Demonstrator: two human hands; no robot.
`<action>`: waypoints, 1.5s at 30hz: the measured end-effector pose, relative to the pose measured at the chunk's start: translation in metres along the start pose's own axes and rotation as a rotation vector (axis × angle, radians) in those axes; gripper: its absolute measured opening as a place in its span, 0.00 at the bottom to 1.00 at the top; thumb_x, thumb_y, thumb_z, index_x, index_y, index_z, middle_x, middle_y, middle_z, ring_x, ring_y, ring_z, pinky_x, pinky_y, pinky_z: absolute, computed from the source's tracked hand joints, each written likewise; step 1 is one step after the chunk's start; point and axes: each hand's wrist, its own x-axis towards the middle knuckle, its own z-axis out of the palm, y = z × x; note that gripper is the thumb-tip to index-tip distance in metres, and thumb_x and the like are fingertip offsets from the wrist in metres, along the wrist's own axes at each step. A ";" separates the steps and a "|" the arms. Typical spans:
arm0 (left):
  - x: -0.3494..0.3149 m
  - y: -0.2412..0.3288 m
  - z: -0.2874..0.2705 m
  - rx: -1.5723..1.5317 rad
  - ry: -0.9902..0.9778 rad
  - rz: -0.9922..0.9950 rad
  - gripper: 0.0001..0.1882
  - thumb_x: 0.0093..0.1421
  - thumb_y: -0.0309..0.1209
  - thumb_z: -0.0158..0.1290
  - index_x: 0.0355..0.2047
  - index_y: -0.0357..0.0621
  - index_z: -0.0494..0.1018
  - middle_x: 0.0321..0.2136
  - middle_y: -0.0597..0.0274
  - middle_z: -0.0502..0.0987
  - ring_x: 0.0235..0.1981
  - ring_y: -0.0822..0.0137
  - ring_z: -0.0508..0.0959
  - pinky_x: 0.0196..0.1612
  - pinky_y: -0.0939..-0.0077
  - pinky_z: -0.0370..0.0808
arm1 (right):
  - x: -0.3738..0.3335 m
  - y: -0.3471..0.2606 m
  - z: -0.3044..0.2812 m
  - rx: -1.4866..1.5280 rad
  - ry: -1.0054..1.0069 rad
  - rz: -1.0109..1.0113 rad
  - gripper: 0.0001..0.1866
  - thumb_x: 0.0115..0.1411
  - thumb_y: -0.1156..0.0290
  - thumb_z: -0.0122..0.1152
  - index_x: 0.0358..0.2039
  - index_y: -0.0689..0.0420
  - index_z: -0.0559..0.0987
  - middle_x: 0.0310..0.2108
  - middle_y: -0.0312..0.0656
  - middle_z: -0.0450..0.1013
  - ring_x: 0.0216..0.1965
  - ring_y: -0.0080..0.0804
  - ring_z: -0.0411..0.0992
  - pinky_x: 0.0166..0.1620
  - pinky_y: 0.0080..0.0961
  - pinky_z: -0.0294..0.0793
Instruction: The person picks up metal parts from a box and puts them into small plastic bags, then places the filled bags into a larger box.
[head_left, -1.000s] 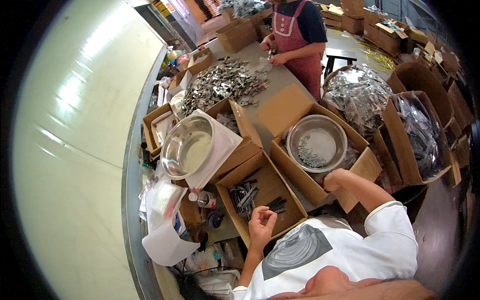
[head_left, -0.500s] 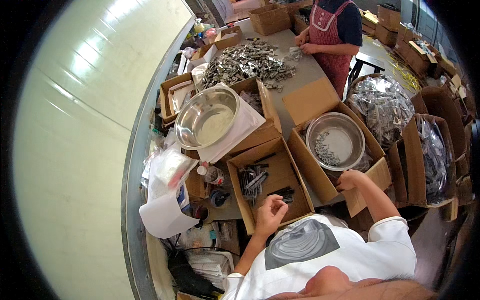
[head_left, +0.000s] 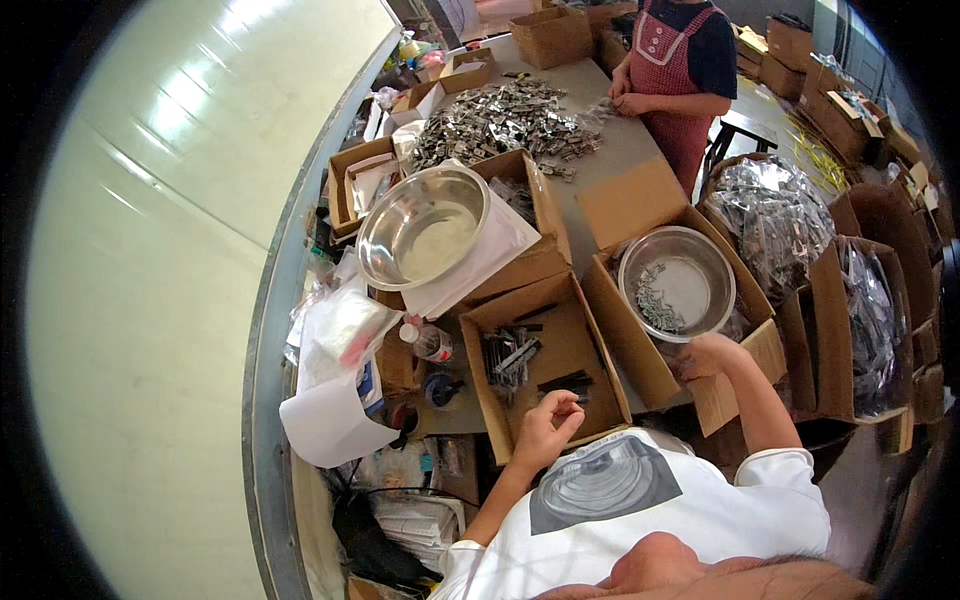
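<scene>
My left hand (head_left: 545, 432) is over the near edge of an open cardboard box (head_left: 592, 345). Its fingers are curled toward the thumb; anything between them is too small to make out. Inside that box lie dark flat strips (head_left: 566, 384) near the hand, and a heap of black and silvery metal pieces (head_left: 510, 357) on the left. My right hand (head_left: 708, 358) reaches down at the near side of a second carton (head_left: 648, 368), just below a steel bowl (head_left: 716, 290). Its fingertips are hidden. Small silvery metal parts (head_left: 655, 305) gather along the bowl's left side.
A large steel basin (head_left: 375, 235) rests tilted on a carton at the left. Beyond it metal pieces (head_left: 500, 125) are heaped on the table (head_left: 590, 195). Another person (head_left: 680, 90) stands at the far side. Cartons of plastic-wrapped items (head_left: 770, 215) crowd the right. A bottle (head_left: 430, 342) stands left.
The whole view has shifted slightly. My left hand's fingers have curled in a little more, and my right hand stays by the carton below the bowl.
</scene>
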 end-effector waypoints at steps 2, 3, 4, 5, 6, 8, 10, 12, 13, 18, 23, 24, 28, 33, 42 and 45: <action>0.005 0.003 0.006 0.006 -0.049 0.008 0.13 0.57 0.27 0.55 0.42 0.38 0.69 0.31 0.64 0.76 0.33 0.77 0.74 0.36 0.82 0.71 | 0.026 0.024 0.029 0.071 -0.152 -0.108 0.18 0.47 0.58 0.58 0.36 0.55 0.81 0.37 0.47 0.76 0.40 0.42 0.74 0.42 0.35 0.72; 0.011 0.008 0.013 0.007 -0.093 0.022 0.13 0.57 0.27 0.55 0.42 0.38 0.69 0.31 0.63 0.76 0.33 0.77 0.74 0.36 0.82 0.71 | 0.068 0.078 0.073 -0.528 -0.230 -0.602 0.21 0.51 0.57 0.55 0.43 0.53 0.79 0.44 0.45 0.74 0.43 0.41 0.73 0.43 0.33 0.72; 0.009 0.008 0.010 0.021 -0.081 0.029 0.13 0.57 0.27 0.55 0.42 0.38 0.69 0.31 0.63 0.76 0.34 0.77 0.74 0.36 0.82 0.71 | 0.056 0.040 0.046 -0.440 -0.252 -0.322 0.21 0.52 0.56 0.54 0.43 0.54 0.78 0.44 0.45 0.74 0.44 0.42 0.73 0.44 0.33 0.72; 0.008 0.011 0.007 0.035 -0.069 0.036 0.13 0.57 0.26 0.55 0.42 0.38 0.69 0.32 0.63 0.76 0.34 0.76 0.74 0.37 0.82 0.72 | 0.043 0.000 0.020 -0.350 -0.268 -0.043 0.21 0.52 0.56 0.53 0.43 0.54 0.78 0.45 0.44 0.73 0.44 0.42 0.73 0.44 0.34 0.72; 0.008 0.016 0.006 0.047 -0.079 0.054 0.13 0.57 0.26 0.55 0.42 0.38 0.70 0.32 0.63 0.76 0.34 0.76 0.74 0.37 0.81 0.72 | 0.025 -0.027 0.000 -0.243 -0.273 0.256 0.22 0.53 0.55 0.52 0.43 0.55 0.78 0.46 0.44 0.73 0.44 0.43 0.72 0.44 0.34 0.72; 0.006 0.014 0.004 0.018 -0.053 0.055 0.13 0.57 0.26 0.55 0.42 0.37 0.70 0.32 0.62 0.76 0.34 0.76 0.75 0.38 0.81 0.72 | 0.033 -0.019 0.013 -0.204 -0.209 0.257 0.20 0.53 0.56 0.52 0.41 0.56 0.79 0.44 0.45 0.74 0.44 0.44 0.72 0.44 0.35 0.72; 0.005 0.011 0.001 0.002 -0.018 0.050 0.13 0.56 0.26 0.55 0.42 0.37 0.70 0.32 0.62 0.76 0.34 0.75 0.75 0.38 0.80 0.72 | 0.038 -0.005 0.025 -0.191 -0.139 0.228 0.18 0.52 0.58 0.54 0.37 0.56 0.80 0.41 0.46 0.75 0.43 0.45 0.73 0.43 0.36 0.72; 0.002 0.006 -0.005 -0.006 0.030 0.022 0.13 0.56 0.26 0.55 0.42 0.37 0.70 0.32 0.62 0.76 0.34 0.75 0.75 0.38 0.80 0.73 | 0.038 0.004 0.034 -0.209 -0.083 0.166 0.15 0.50 0.61 0.56 0.32 0.56 0.82 0.37 0.47 0.76 0.40 0.45 0.74 0.40 0.37 0.73; 0.001 0.003 -0.007 0.007 0.046 0.012 0.13 0.56 0.26 0.55 0.41 0.37 0.70 0.32 0.63 0.76 0.34 0.76 0.75 0.38 0.80 0.72 | 0.036 0.006 0.035 -0.252 -0.009 0.131 0.12 0.49 0.62 0.57 0.31 0.54 0.82 0.35 0.47 0.76 0.39 0.45 0.75 0.39 0.37 0.74; -0.002 -0.002 -0.003 0.005 0.030 -0.024 0.13 0.56 0.26 0.56 0.41 0.37 0.70 0.32 0.63 0.76 0.34 0.76 0.75 0.37 0.81 0.72 | -0.001 -0.007 0.012 -0.001 0.427 0.137 0.04 0.44 0.69 0.60 0.23 0.49 0.81 0.27 0.45 0.76 0.33 0.43 0.75 0.34 0.38 0.74; 0.006 0.010 0.012 0.006 -0.033 0.006 0.13 0.56 0.27 0.55 0.41 0.37 0.71 0.31 0.61 0.77 0.33 0.73 0.76 0.38 0.80 0.73 | -0.014 -0.019 -0.002 0.151 0.570 0.149 0.05 0.44 0.69 0.63 0.22 0.54 0.78 0.25 0.45 0.75 0.32 0.45 0.74 0.35 0.38 0.72; 0.008 0.014 0.013 0.011 -0.045 0.007 0.13 0.56 0.29 0.55 0.40 0.37 0.71 0.31 0.59 0.77 0.33 0.71 0.76 0.38 0.78 0.73 | -0.014 -0.019 -0.007 0.174 0.548 0.137 0.05 0.44 0.69 0.63 0.22 0.55 0.78 0.26 0.45 0.75 0.32 0.45 0.74 0.35 0.38 0.72; 0.012 0.019 0.021 0.008 -0.080 0.021 0.12 0.56 0.30 0.54 0.38 0.36 0.73 0.32 0.56 0.78 0.33 0.68 0.77 0.37 0.77 0.73 | -0.011 -0.021 -0.007 0.269 0.825 0.052 0.06 0.46 0.69 0.62 0.24 0.56 0.78 0.27 0.45 0.74 0.32 0.45 0.73 0.36 0.37 0.71; 0.025 0.017 0.034 0.036 -0.124 0.060 0.10 0.57 0.30 0.54 0.35 0.35 0.76 0.30 0.63 0.77 0.28 0.77 0.73 0.30 0.83 0.70 | -0.016 -0.053 -0.010 0.351 0.933 0.044 0.08 0.48 0.67 0.62 0.28 0.55 0.78 0.29 0.45 0.73 0.35 0.45 0.72 0.38 0.37 0.71; 0.023 0.014 0.039 -0.020 -0.191 -0.019 0.12 0.58 0.32 0.54 0.38 0.36 0.75 0.27 0.67 0.76 0.24 0.81 0.70 0.27 0.84 0.69 | 0.006 -0.024 0.022 0.162 0.509 0.276 0.11 0.45 0.65 0.65 0.30 0.52 0.78 0.30 0.45 0.75 0.35 0.46 0.74 0.37 0.38 0.72; 0.020 0.006 0.037 -0.039 -0.175 -0.038 0.12 0.58 0.32 0.54 0.38 0.36 0.75 0.28 0.67 0.76 0.25 0.81 0.71 0.28 0.83 0.70 | -0.003 -0.021 0.010 0.252 0.557 0.180 0.10 0.45 0.65 0.64 0.28 0.54 0.79 0.28 0.46 0.75 0.34 0.45 0.74 0.36 0.37 0.72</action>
